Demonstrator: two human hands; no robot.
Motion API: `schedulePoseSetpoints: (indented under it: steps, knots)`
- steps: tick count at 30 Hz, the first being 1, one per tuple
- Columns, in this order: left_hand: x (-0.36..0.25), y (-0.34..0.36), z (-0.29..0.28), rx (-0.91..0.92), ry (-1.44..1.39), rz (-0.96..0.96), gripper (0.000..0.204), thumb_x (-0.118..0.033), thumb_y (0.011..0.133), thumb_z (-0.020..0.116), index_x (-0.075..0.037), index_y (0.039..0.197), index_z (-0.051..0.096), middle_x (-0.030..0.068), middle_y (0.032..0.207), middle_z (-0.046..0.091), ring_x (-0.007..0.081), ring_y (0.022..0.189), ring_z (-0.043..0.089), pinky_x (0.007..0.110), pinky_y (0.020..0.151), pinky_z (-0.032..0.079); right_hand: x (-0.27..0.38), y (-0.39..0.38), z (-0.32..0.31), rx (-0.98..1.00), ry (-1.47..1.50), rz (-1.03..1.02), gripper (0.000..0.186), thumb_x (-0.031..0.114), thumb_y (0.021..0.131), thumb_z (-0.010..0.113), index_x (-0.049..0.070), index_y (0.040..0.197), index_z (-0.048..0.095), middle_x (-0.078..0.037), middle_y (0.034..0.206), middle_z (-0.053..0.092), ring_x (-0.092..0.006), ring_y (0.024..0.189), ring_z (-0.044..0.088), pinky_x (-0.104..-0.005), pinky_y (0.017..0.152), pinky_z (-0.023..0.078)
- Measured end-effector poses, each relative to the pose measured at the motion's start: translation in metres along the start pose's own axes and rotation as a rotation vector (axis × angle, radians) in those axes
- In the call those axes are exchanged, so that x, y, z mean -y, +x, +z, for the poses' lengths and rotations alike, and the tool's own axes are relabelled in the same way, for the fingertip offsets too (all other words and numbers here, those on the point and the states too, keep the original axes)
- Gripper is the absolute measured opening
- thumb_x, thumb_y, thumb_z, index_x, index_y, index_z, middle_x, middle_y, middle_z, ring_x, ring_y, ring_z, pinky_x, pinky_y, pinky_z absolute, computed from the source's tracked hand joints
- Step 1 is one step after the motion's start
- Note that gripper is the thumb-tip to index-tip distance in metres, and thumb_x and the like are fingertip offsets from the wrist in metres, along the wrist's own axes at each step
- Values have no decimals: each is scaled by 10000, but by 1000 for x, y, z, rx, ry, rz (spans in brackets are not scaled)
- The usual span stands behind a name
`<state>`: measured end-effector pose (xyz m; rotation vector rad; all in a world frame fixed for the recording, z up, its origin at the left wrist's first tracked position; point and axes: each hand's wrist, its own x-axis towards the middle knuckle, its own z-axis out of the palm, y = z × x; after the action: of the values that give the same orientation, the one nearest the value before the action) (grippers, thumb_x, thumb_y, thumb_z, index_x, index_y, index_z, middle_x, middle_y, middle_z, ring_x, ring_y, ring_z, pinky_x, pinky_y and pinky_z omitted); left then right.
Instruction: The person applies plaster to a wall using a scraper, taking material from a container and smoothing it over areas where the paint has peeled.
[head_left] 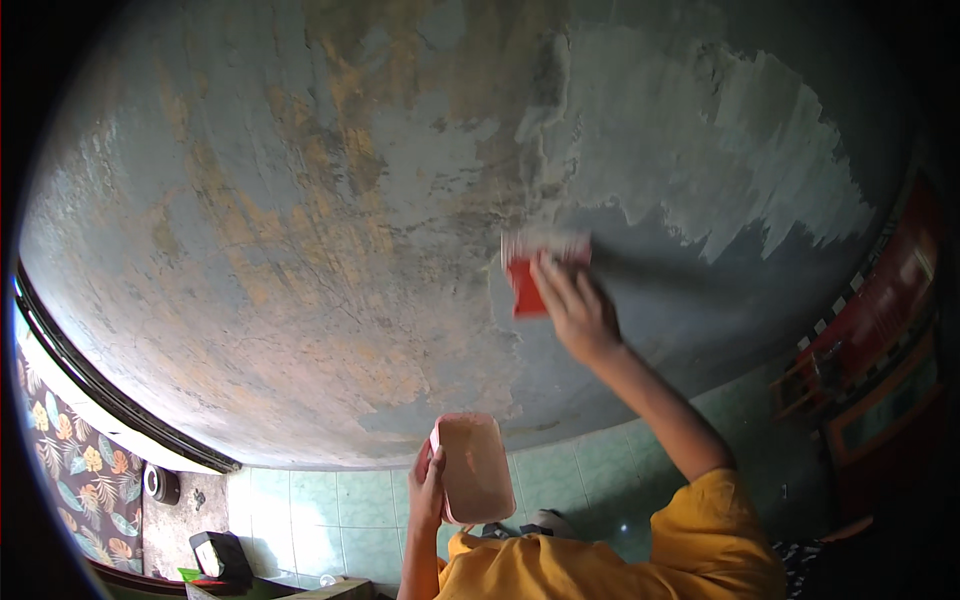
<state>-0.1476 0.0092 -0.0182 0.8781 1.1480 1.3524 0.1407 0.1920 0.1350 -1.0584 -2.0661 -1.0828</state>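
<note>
My right hand (578, 313) grips a wide red brush (528, 290) with a pale, motion-blurred head against the mottled wall (250, 200), near the edge of a lighter grey patch (700, 130). The wall shows grey and yellowish flaking areas. Below, my left hand (427, 472) holds a pale pink rectangular tub (475, 470) by its left side; a thin pale layer is inside it.
Green floor tiles (365, 492) run along the wall's foot. At the left are a leaf-patterned surface (80, 470), a dark round object (162, 484) and a black box-like object (220, 555). Red wooden furniture (880, 390) stands at the right.
</note>
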Motion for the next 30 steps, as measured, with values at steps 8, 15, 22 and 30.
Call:
schedulePoseSetpoints:
  steps: [8, 15, 22, 30]
  knots:
    - [-1, 1, -2, 17, -59, -19, 516, -321, 1075, 615, 38, 1442, 570, 75, 1190, 701, 122, 1068, 623, 283, 935, 508, -62, 125, -100, -317, 203, 50, 386, -57, 900, 661, 36, 1269, 725, -118, 1230, 723, -281, 1068, 726, -367, 893, 611]
    - [0, 7, 2, 28, -41, 10, 493, -298, 1078, 612, 42, 1434, 572, 76, 1189, 701, 120, 1066, 623, 280, 938, 504, -80, 142, -65, -284, -81, -50, 516, -30, 857, 685, 21, 1370, 664, -142, 1375, 659, -317, 1181, 671, -423, 995, 578]
    - [-1, 4, 1, 38, -102, 15, 493, -320, 1084, 597, 31, 1429, 578, 70, 1216, 690, 121, 1086, 614, 276, 949, 496, 7, -5, -34, 194, 287, -41, 416, 46, 886, 640, -13, 1295, 692, -152, 1299, 667, -335, 1155, 677, -429, 948, 602]
    - [-4, -1, 7, 71, -41, -22, 530, -338, 1081, 602, 23, 1466, 551, 72, 1203, 695, 124, 1072, 619, 282, 952, 498, -68, 133, -94, -246, 81, 79, 467, -42, 891, 637, 14, 1355, 657, -149, 1338, 670, -305, 1154, 687, -390, 984, 587]
